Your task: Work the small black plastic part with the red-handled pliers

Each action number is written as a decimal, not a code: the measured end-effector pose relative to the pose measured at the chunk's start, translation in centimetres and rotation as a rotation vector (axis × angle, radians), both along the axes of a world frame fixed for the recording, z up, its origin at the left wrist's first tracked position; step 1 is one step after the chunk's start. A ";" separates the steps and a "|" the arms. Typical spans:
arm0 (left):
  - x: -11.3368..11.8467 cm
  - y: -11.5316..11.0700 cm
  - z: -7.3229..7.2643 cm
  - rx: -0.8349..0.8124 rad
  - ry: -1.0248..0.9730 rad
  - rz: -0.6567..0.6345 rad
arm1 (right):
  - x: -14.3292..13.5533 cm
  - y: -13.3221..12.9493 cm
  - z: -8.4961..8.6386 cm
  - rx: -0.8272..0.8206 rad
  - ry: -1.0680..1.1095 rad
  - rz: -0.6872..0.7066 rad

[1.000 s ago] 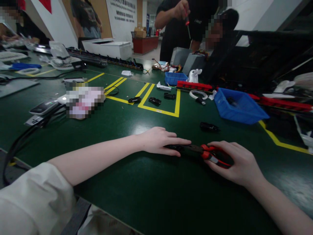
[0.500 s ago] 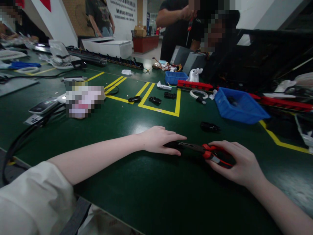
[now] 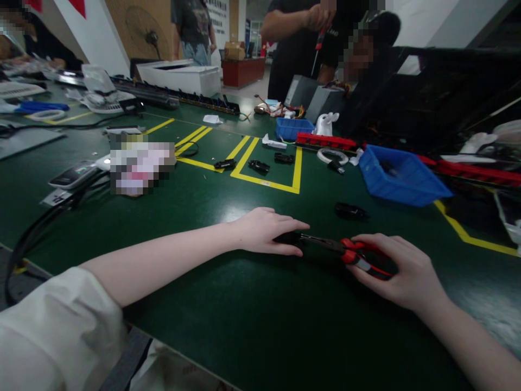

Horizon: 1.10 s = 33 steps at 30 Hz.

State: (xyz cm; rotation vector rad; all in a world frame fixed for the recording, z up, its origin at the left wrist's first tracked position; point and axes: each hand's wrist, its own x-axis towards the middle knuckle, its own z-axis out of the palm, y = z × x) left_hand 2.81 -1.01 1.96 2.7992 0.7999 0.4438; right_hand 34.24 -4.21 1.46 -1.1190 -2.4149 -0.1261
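Note:
Between the thumb and fingers of my left hand [image 3: 271, 232] is a small black part [image 3: 288, 238], held low over the green table [image 3: 252, 304]. My right hand [image 3: 401, 269] grips red-handled pliers [image 3: 349, 252], whose long jaws point left and meet the right end of the black part. Whether the jaws are closed on it I cannot tell. Another black part [image 3: 350, 210] lies beyond the pliers. Several similar ones, such as this black piece [image 3: 259, 166], lie near the yellow tape lines.
A blue bin [image 3: 402, 176] stands at the right, with a smaller blue bin [image 3: 294, 128] farther back. Black cables [image 3: 40, 214] and a handheld device [image 3: 73, 175] lie at the left. Across the table a person [image 3: 293, 49] holds a screwdriver.
My right hand and the pliers have shifted slightly to the right. My left hand has barely moved. In the background, a standing person has moved to the right.

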 end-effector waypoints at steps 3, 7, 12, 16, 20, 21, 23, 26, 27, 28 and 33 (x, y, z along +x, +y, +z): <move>0.0 0.0 0.0 -0.007 0.005 0.018 | 0.1 0.1 -0.1 0.010 -0.018 0.016; 0.0 0.0 0.0 -0.016 -0.003 0.018 | 0.4 0.1 -0.5 -0.008 -0.016 0.004; 0.0 0.0 0.0 -0.021 -0.014 0.017 | 0.4 0.1 -0.7 -0.004 -0.005 0.014; 0.0 0.0 -0.1 -0.028 -0.007 0.010 | 0.1 0.2 -0.8 0.007 -0.019 0.033; 0.0 0.1 -0.2 -0.029 -0.015 0.011 | 0.0 0.1 -0.6 -0.004 -0.007 0.028; 0.0 0.1 -0.2 -0.026 -0.018 0.010 | 0.0 0.1 -0.5 -0.008 -0.006 0.022; -0.1 0.1 -0.2 -0.018 -0.029 0.005 | 0.1 0.0 -0.2 -0.017 -0.007 0.006; -0.1 0.1 -0.2 -0.013 -0.041 0.008 | 0.1 0.0 0.1 -0.023 -0.005 -0.012; -0.1 0.1 -0.2 -0.015 -0.041 0.013 | 0.1 0.0 0.2 -0.020 -0.004 -0.013; -0.1 0.1 -0.2 -0.017 -0.037 0.017 | 0.2 0.1 0.2 -0.016 -0.004 -0.013; -0.1 0.1 -0.3 -0.023 -0.016 0.014 | 0.1 0.1 0.1 -0.006 -0.002 0.005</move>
